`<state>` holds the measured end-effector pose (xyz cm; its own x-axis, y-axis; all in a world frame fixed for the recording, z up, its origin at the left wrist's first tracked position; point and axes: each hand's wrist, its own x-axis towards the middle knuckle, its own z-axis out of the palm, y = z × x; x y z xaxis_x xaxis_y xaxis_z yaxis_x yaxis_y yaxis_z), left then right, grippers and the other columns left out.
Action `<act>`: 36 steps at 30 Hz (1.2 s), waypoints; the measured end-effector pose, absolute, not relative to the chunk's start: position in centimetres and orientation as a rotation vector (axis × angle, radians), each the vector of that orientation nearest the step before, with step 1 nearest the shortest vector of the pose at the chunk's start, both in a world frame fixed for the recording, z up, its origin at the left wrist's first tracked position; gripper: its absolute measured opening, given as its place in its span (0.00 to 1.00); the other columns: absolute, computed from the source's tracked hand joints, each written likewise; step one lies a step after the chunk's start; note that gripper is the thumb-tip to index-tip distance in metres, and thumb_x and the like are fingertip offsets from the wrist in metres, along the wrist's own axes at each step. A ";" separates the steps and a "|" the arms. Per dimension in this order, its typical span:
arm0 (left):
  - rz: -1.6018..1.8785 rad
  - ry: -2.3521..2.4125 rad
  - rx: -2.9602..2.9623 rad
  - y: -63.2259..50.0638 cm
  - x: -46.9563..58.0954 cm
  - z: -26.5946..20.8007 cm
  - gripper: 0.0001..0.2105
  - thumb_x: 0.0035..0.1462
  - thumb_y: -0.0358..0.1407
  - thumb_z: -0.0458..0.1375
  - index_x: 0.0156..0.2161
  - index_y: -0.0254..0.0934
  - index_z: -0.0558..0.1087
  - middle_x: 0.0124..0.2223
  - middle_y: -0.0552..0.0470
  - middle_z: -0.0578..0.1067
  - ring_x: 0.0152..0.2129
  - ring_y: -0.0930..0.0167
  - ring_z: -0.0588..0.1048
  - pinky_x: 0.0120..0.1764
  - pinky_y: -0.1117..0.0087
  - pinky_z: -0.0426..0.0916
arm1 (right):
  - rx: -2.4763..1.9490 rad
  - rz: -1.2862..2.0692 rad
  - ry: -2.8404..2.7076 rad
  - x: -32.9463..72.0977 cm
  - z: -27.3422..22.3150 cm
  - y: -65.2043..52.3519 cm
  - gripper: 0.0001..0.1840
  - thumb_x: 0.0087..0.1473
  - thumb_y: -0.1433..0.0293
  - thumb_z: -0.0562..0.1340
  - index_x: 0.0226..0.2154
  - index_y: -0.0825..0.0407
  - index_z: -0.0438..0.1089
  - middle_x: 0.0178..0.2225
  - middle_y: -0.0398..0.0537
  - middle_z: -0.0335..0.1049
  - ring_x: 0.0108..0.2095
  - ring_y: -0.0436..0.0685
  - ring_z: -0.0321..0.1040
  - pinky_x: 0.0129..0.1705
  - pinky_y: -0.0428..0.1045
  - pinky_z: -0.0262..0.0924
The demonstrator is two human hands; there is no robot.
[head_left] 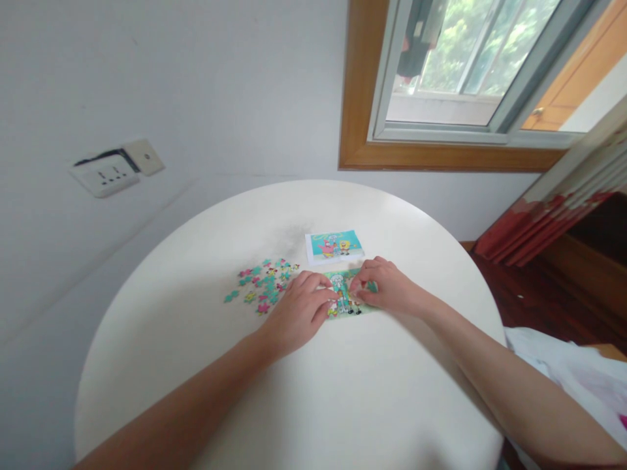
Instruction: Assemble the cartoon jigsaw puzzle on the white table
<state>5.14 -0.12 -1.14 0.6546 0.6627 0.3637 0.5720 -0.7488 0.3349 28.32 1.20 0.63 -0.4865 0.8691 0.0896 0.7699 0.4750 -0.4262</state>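
Observation:
A jigsaw puzzle point(343, 301) with cartoon figures on a green ground lies flat on the table, partly covered by both hands. My left hand point(304, 303) rests at its left side, fingers bent but apart, tips touching the picture. Over the right part is my right hand point(385, 285), with thumb and index finger close together on the surface; whatever is between them is too small to make out. Loose puzzle pieces point(267, 284) in teal, pink and yellow are scattered left of my left hand. Behind the puzzle lies a picture card point(336, 247) with cartoon characters.
Everything lies on a round white table point(323, 405) beside a pale wall. A wall socket point(108, 175) is on the left. At the back right are a wood-framed window point(360, 153) and a red and cream curtain point(519, 222). A white plastic bag point(553, 365) sits right of the table.

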 end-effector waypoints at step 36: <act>0.713 0.994 2.687 0.0 5.0 -1.4 0.10 0.59 0.27 0.53 0.41 0.39 0.75 0.44 0.48 0.71 0.46 0.64 0.66 0.50 0.59 0.62 | -1.231 0.434 -2.579 28.2 1.0 0.7 0.11 0.52 0.72 0.63 0.35 0.41 0.78 0.36 0.45 0.70 0.39 0.55 0.61 0.40 0.50 0.48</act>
